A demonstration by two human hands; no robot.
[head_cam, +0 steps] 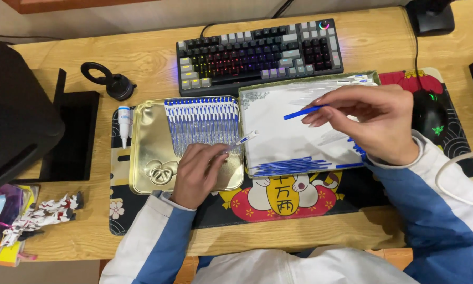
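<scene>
While the right hand (376, 123) pinched a thin blue plastic stick (301, 112) above the white tray (278, 142), the left hand (197, 173) pinched a clear blue-tipped stick (243, 140) over the gold metal tin (147, 152) near the desk's (142, 52) centre.

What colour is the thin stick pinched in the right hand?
Blue: the stick in the right hand is solid blue, seen clearly in the head view.

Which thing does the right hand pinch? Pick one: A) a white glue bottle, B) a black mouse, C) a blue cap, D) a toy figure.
C: the right hand pinches a thin blue cap above the white tray.
</scene>
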